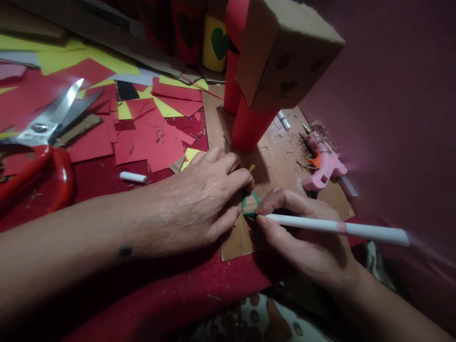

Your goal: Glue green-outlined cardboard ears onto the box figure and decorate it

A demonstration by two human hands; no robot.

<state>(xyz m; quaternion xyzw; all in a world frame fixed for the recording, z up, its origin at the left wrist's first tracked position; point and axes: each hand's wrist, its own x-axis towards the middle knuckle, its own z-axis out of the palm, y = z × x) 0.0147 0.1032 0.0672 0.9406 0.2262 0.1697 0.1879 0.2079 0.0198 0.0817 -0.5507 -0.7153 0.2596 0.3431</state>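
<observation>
My right hand (309,237) grips a white felt-tip pen (374,231) near its tip, thumb and fingers closed round it. The tip touches the lower edge of a small cardboard piece (251,204) edged in green. With curled fingers, my left hand (217,190) holds that piece down from the left; its fingers hide part of it. Under both hands lies a brown board (235,244). Just beyond stands a red paper cylinder (252,128) with a cardboard box (302,57) on top, marked with dark spots. A white pen cap (133,177) rests left of my left hand.
Large red-handled scissors (46,128) lie open at left on red and yellow paper scraps (149,133). A pink glue gun (326,161) sits at right by a wall (399,95). More decorated cylinders, one a yellow cylinder (213,45), stand at the back on a red cloth (171,285).
</observation>
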